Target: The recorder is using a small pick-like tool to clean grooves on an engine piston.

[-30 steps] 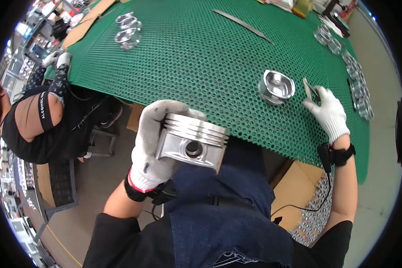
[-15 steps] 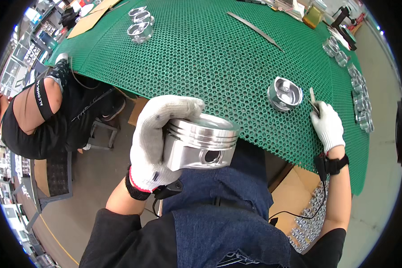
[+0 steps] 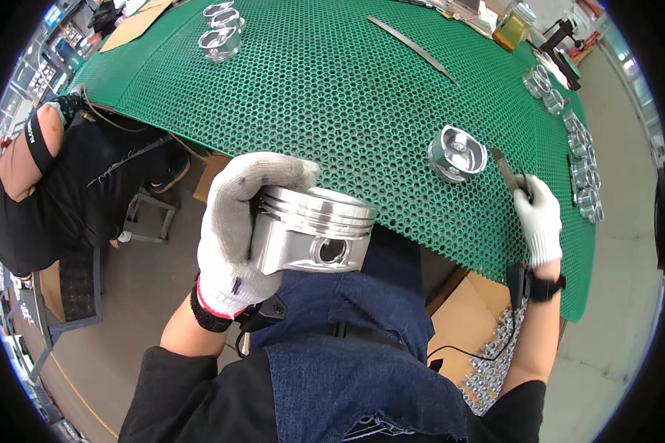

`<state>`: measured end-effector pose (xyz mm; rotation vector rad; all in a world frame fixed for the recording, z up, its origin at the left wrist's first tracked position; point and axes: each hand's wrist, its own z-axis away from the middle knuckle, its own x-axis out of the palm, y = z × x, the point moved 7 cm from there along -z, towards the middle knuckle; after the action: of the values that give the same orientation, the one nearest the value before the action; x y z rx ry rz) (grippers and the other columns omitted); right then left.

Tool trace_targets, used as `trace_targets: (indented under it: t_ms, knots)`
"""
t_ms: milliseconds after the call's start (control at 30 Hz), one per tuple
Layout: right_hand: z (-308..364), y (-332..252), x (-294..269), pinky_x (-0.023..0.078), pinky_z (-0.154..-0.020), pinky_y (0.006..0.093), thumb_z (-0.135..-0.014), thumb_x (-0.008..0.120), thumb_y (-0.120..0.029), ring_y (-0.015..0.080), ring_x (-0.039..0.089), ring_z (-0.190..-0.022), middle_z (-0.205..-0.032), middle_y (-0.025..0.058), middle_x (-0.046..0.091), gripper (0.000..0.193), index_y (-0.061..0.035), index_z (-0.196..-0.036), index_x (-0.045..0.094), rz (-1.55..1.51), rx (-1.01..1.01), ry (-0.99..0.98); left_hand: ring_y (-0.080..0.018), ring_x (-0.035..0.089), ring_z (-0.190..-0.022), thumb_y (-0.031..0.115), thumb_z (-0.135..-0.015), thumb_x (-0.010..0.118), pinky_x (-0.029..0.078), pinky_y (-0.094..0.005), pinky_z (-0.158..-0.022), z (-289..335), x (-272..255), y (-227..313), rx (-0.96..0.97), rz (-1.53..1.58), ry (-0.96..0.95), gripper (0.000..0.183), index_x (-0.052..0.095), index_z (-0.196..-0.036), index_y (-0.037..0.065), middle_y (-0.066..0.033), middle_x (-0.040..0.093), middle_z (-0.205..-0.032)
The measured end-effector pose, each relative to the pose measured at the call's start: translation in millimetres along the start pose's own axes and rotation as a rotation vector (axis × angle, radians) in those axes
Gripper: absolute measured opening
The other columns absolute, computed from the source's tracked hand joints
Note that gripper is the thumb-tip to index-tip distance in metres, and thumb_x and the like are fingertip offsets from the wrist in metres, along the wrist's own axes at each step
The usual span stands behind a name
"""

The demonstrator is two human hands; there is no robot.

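A shiny aluminium engine piston (image 3: 310, 232) is gripped in my left hand (image 3: 233, 229), which wears a white knitted glove. My fingers curl over its top, and the ring grooves and round pin hole show on its side. At the right of the bench, my right hand (image 3: 539, 218), gloved too, is closed on a flat, narrow metal tool (image 3: 505, 170) that looks like a file. Its tip points away from me, up and left. Just left of that tip another piston (image 3: 458, 153) rests on the green mat, apart from my hand.
Perforated green matting (image 3: 310, 81) covers the bench. Pistons (image 3: 220, 44) stand at the far left, and a row of several more (image 3: 584, 166) lines the right edge. A long thin blade (image 3: 414, 50) and a jar (image 3: 513, 29) lie farther back. One co-worker (image 3: 66, 177) sits left; a cardboard box (image 3: 465, 317) is below.
My right hand has tilted the flat tool so its broad side shows more. The piston stays in my left hand. The whole view has shifted slightly.
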<state>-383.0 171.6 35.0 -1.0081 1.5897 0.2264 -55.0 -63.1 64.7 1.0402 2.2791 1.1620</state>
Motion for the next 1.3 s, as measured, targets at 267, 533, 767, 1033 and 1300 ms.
trace_targets:
  t_ms: [267,533,767,1033,1300]
  knots:
    - [76,-169,-19,0.055,-0.060,0.0330,-0.066,0.069,0.004,0.0255,0.067,-0.069,-0.084,0.0099,0.067,0.044,-0.0116,-0.107,0.072,-0.332,-0.543,0.096,-0.0287,0.061,-0.108,0.031,-0.097,0.056,0.054,-0.0431,-0.093,9,8,-10,-0.160,-0.050,0.023,0.043,0.044,-0.125,0.001,-0.0198,0.060,-0.114]
    - [74,-164,-5,0.055,-0.059,0.0324,-0.066,0.069,0.002,0.0255,0.067,-0.068,-0.083,0.0101,0.067,0.045,-0.0111,-0.108,0.071,-0.293,-0.535,0.065,-0.0284,0.061,-0.109,0.025,-0.097,0.056,0.054,-0.0431,-0.093,14,9,-12,-0.207,-0.095,0.006,0.039,0.043,-0.126,0.001,-0.0212,0.058,-0.119]
    - [65,-182,0,0.055,-0.065,0.0325,-0.068,0.068,0.002,0.0260,0.067,-0.072,-0.084,0.0110,0.067,0.042,-0.0082,-0.108,0.070,-0.380,-0.543,0.019,-0.0237,0.062,-0.099,0.002,-0.085,0.065,0.052,-0.0344,-0.087,6,12,-10,-0.083,-0.419,-0.086,0.038,0.051,-0.120,-0.002,-0.0167,0.060,-0.113]
    - [58,-10,-54,0.050,-0.083,0.0262,-0.098,0.057,-0.010,0.0141,0.061,-0.095,-0.112,0.0100,0.066,0.028,0.0007,-0.124,0.061,-0.471,0.173,0.577,-0.0198,0.063,-0.091,0.015,-0.095,0.052,0.052,-0.0310,-0.083,-39,-107,-90,-0.495,-0.404,0.259,0.035,0.051,-0.125,-0.004,-0.0120,0.063,-0.106]
    - [122,-89,-87,0.044,-0.051,0.0236,-0.094,0.060,-0.022,0.0113,0.054,-0.060,-0.084,0.0108,0.064,0.020,-0.0041,-0.087,0.057,-1.343,-0.354,0.238,-0.0216,0.068,-0.085,0.022,-0.096,0.056,0.056,-0.0326,-0.074,-95,-284,-162,-0.579,-0.312,0.591,0.040,0.050,-0.126,-0.004,-0.0134,0.064,-0.108]
